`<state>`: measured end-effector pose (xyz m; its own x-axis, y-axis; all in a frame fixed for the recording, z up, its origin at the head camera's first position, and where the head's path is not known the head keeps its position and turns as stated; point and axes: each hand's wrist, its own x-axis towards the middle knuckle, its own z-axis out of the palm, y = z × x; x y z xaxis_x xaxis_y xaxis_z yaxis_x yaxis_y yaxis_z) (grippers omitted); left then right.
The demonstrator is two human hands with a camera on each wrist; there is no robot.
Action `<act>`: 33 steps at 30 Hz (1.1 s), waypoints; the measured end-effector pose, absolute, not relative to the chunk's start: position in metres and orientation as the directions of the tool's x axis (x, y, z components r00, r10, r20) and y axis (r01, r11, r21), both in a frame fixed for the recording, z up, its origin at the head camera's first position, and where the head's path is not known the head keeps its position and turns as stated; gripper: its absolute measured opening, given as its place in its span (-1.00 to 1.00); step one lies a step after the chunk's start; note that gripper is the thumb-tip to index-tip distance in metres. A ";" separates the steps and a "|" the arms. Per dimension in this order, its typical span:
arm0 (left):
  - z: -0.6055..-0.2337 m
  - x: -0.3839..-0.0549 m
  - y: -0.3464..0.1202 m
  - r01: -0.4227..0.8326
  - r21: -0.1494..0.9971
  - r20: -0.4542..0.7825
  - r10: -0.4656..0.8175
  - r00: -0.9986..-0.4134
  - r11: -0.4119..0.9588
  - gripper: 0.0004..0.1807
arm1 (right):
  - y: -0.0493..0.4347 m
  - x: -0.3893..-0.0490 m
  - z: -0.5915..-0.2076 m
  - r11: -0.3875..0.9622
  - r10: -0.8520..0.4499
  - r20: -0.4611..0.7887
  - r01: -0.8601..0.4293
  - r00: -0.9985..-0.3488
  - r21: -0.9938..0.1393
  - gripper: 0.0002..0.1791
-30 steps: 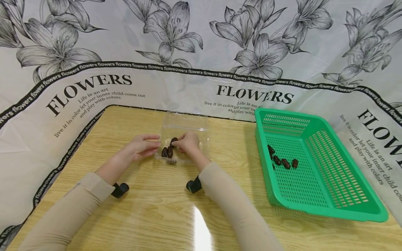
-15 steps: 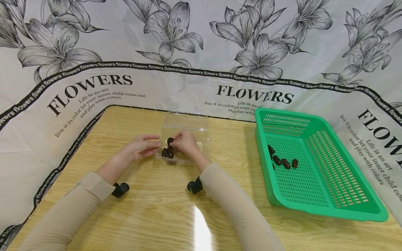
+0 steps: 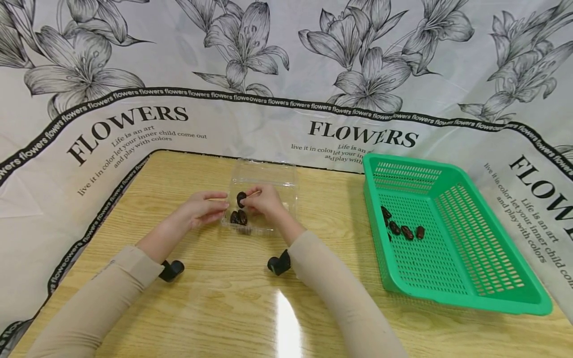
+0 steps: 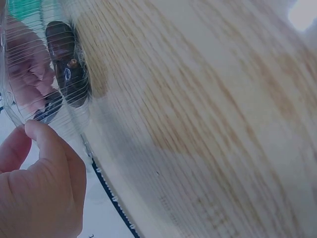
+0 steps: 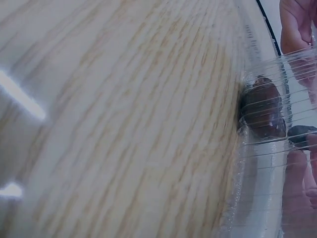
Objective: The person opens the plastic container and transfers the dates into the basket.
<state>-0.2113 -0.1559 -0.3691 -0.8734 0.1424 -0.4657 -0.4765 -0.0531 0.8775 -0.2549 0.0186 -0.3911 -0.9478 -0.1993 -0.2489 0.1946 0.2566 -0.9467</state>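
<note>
A clear plastic box [image 3: 260,230] with its lid [image 3: 264,173] raised stands near the back of the table. My left hand [image 3: 203,210] pinches the box's left rim between thumb and finger, plain in the left wrist view, where dates [image 4: 72,82] show through the ribbed wall. My right hand [image 3: 267,204] reaches inside and holds a dark date [image 3: 241,199] by its fingertips. Just in front of that one, two more dates [image 3: 239,218] lie side by side at the box's front left. Through the wall in the right wrist view, a date [image 5: 263,108] sits near the right fingers [image 5: 296,183].
On the right stands a green plastic basket [image 3: 465,302] with several dates [image 3: 407,232] on its floor, near its left wall. Black wrist devices [image 3: 172,271] hang under both forearms. A flower-printed cloth [image 3: 250,124] rises behind the wooden table [image 3: 215,308].
My right hand has carried the date slightly left and back within the box, away from the two lying dates. The left hand has stayed at the rim.
</note>
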 end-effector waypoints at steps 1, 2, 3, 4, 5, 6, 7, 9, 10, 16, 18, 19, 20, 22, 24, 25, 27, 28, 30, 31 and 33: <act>-0.369 -0.211 -0.156 -0.477 0.877 -0.466 0.141 -0.873 -0.052 -0.40 | 0.019 -0.255 -0.391 0.243 -0.203 -0.260 0.208 -0.944 -0.947 -0.77; -0.369 -0.211 -0.156 -0.478 0.877 -0.467 0.141 -0.873 -0.053 -0.40 | 0.019 -0.255 -0.390 0.230 -0.208 -0.270 0.221 -0.940 -0.948 -0.77; -0.369 -0.211 -0.156 -0.478 0.877 -0.467 0.140 -0.873 -0.052 -0.40 | 0.019 -0.255 -0.390 0.216 -0.214 -0.282 0.237 -0.935 -0.947 -0.77; -0.369 -0.211 -0.156 -0.477 0.878 -0.467 0.140 -0.873 -0.050 -0.40 | 0.019 -0.255 -0.389 0.196 -0.222 -0.293 0.252 -0.930 -0.948 -0.77; -0.369 -0.211 -0.156 -0.475 0.878 -0.465 0.141 -0.874 -0.048 -0.40 | 0.020 -0.255 -0.388 0.173 -0.230 -0.305 0.269 -0.924 -0.947 -0.76; -0.369 -0.211 -0.156 -0.473 0.880 -0.463 0.142 -0.875 -0.046 -0.40 | 0.020 -0.255 -0.386 0.146 -0.239 -0.316 0.288 -0.918 -0.947 -0.76; -0.368 -0.211 -0.156 -0.471 0.881 -0.461 0.143 -0.876 -0.045 -0.40 | 0.021 -0.255 -0.385 0.121 -0.247 -0.326 0.304 -0.913 -0.945 -0.76; -0.368 -0.210 -0.156 -0.467 0.883 -0.457 0.147 -0.877 -0.043 -0.39 | 0.022 -0.254 -0.382 0.070 -0.263 -0.342 0.335 -0.902 -0.939 -0.75; -0.368 -0.210 -0.156 -0.466 0.884 -0.455 0.149 -0.878 -0.043 -0.39 | 0.023 -0.254 -0.380 0.050 -0.268 -0.348 0.348 -0.898 -0.936 -0.74; -0.369 -0.210 -0.156 -0.467 0.883 -0.458 0.148 -0.877 -0.035 -0.39 | 0.031 -0.252 -0.366 -0.029 -0.297 -0.339 0.363 -0.893 -0.931 -0.78; -0.369 -0.210 -0.156 -0.469 0.882 -0.460 0.148 -0.876 -0.035 -0.38 | 0.034 -0.252 -0.361 -0.042 -0.306 -0.329 0.358 -0.893 -0.933 -0.79; -0.370 -0.210 -0.156 -0.470 0.882 -0.460 0.147 -0.875 -0.038 -0.39 | 0.036 -0.252 -0.358 -0.045 -0.310 -0.326 0.356 -0.893 -0.933 -0.79; -0.370 -0.210 -0.156 -0.471 0.881 -0.461 0.148 -0.875 -0.042 -0.38 | 0.038 -0.253 -0.356 -0.050 -0.311 -0.322 0.354 -0.894 -0.934 -0.80; -0.371 -0.210 -0.157 -0.472 0.880 -0.461 0.148 -0.875 -0.047 -0.38 | 0.042 -0.253 -0.350 -0.055 -0.320 -0.319 0.353 -0.892 -0.934 -0.80; -0.371 -0.210 -0.157 -0.475 0.878 -0.464 0.147 -0.874 -0.057 -0.37 | 0.046 -0.254 -0.343 -0.060 -0.328 -0.314 0.351 -0.891 -0.934 -0.81; -0.371 -0.210 -0.157 -0.476 0.877 -0.464 0.146 -0.874 -0.059 -0.38 | 0.048 -0.254 -0.340 -0.059 -0.331 -0.313 0.350 -0.890 -0.935 -0.81; -0.371 -0.211 -0.157 -0.475 0.878 -0.462 0.151 -0.874 -0.060 -0.37 | 0.052 -0.254 -0.333 -0.059 -0.334 -0.314 0.352 -0.889 -0.934 -0.82; -0.371 -0.211 -0.157 -0.473 0.879 -0.460 0.153 -0.875 -0.061 -0.37 | 0.054 -0.254 -0.330 -0.057 -0.335 -0.315 0.353 -0.888 -0.934 -0.83; -0.371 -0.211 -0.157 -0.472 0.880 -0.458 0.156 -0.875 -0.062 -0.37 | 0.059 -0.254 -0.323 -0.052 -0.332 -0.319 0.355 -0.888 -0.933 -0.84; -0.371 -0.211 -0.157 -0.470 0.881 -0.456 0.158 -0.876 -0.060 -0.37 | 0.061 -0.254 -0.320 -0.051 -0.331 -0.322 0.357 -0.887 -0.933 -0.84; -0.371 -0.211 -0.157 -0.468 0.882 -0.455 0.161 -0.876 -0.059 -0.37 | 0.065 -0.254 -0.314 -0.050 -0.329 -0.320 0.355 -0.888 -0.933 -0.85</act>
<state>-0.2108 -0.1570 -0.3710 -0.8759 0.1610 -0.4548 -0.4684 -0.0587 0.8815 -0.2536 0.0652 -0.3136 -0.8882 -0.3291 -0.3204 0.3554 -0.0503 -0.9334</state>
